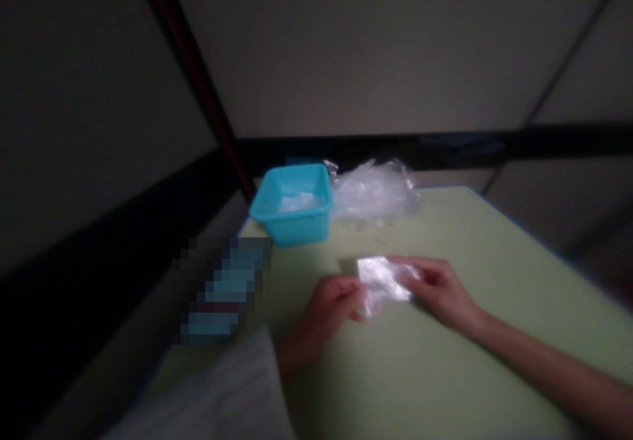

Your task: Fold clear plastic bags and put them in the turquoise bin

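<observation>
A small, shiny clear plastic bag (383,280) is held up over the table between my two hands. My left hand (339,301) pinches its left edge, with the fingers closed. On the other side, my right hand (440,288) grips the right part, thumb in front and fingers behind. The bag catches the light, and I cannot make out whether anything is inside it. Beyond my hands, a turquoise plastic basket (301,222) holds some white pieces (299,202), too blurred to name.
A heap of clear plastic bags (373,192) lies right of the basket at the table's far end. On the left edge is a pixelated object (227,288). The yellow-green table (494,361) has a blue edge, and walls stand close behind and left.
</observation>
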The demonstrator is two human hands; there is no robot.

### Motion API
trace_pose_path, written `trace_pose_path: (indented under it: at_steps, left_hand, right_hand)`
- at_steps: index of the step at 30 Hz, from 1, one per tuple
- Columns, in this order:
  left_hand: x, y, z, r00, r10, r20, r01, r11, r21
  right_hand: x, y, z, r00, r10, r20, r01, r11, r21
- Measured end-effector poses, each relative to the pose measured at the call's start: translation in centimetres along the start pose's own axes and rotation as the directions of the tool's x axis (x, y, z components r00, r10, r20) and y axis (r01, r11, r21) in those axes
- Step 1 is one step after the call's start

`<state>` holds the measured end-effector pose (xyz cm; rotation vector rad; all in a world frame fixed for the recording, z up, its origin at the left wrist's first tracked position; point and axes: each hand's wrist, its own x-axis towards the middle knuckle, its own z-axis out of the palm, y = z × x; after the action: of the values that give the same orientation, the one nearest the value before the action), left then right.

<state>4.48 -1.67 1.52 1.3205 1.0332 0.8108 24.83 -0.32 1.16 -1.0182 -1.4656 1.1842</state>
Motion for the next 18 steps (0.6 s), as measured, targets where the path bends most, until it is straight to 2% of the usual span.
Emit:
trace_pose_path:
  at_steps: [3,11,18]
  left_hand:
    - [0.1,-0.2,0.0,1.000,-0.010,-0.008,0.010,1.000,0.001]
    - [0.2,0.1,0.1,0.998,0.009,0.056,-0.009,1.000,-0.003]
    - [0.2,-0.6,0.8,0.997,0.050,0.057,-0.050,0.999,0.002]
  right_hand:
    - [-0.1,0.0,0.0,1.000,0.001,0.004,-0.001,1.000,0.008]
    - [-0.1,0.0,-0.1,1.000,0.029,0.000,-0.029,0.999,0.028]
    - [-0.4,1.0,-0.7,0.991,0.130,0.033,-0.134,0.975,0.178]
